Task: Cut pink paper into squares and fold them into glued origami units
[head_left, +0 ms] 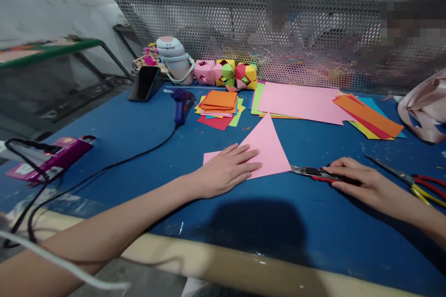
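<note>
A folded sheet of pink paper (270,148) lies on the blue tabletop, its upper part a triangle with the point facing away from me. My left hand (228,169) rests flat on this paper, fingers stretched out to the right. From the right side, my right hand (362,183) grips a utility knife (318,174) with a red and black handle. The knife's metal tip is at the paper's right corner; whether it lies under the edge I cannot tell. Just right of that hand are scissors (407,178) with red and yellow handles.
Beyond the pink paper are a stack of coloured squares (219,102), large pink sheets (299,102) and orange strips (371,113). A blue glue gun (180,106) trails its cord leftward to a purple power strip (55,158). Folded paper balls (226,73), a bottle (176,62) and a phone (144,83) stand behind.
</note>
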`<state>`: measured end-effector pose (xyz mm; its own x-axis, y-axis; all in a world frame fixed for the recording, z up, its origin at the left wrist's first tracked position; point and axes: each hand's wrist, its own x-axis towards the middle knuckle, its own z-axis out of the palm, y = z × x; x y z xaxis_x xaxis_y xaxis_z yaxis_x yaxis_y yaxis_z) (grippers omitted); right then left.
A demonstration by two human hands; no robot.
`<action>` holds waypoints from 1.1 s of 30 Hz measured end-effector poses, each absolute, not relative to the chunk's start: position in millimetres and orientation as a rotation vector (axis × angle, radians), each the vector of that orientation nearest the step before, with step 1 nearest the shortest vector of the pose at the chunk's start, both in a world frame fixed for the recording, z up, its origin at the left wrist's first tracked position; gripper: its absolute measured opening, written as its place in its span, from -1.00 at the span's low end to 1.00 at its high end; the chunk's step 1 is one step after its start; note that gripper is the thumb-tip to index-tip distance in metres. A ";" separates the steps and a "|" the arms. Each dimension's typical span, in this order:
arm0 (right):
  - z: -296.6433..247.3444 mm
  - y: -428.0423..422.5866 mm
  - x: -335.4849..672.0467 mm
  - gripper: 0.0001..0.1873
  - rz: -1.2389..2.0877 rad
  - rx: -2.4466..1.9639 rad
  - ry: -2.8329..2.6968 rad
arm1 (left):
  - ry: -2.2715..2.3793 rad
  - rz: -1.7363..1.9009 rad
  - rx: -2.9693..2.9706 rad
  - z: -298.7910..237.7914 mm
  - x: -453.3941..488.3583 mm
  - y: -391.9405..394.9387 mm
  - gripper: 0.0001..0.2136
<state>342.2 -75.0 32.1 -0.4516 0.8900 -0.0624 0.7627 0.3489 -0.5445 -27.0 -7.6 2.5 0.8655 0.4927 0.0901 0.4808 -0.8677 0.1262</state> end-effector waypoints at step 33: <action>24.9 -103.7 316.5 -0.67 0.559 -1.468 -2.257 | 0.791 0.160 2.918 2.9 -25.7 -8.0 -0.61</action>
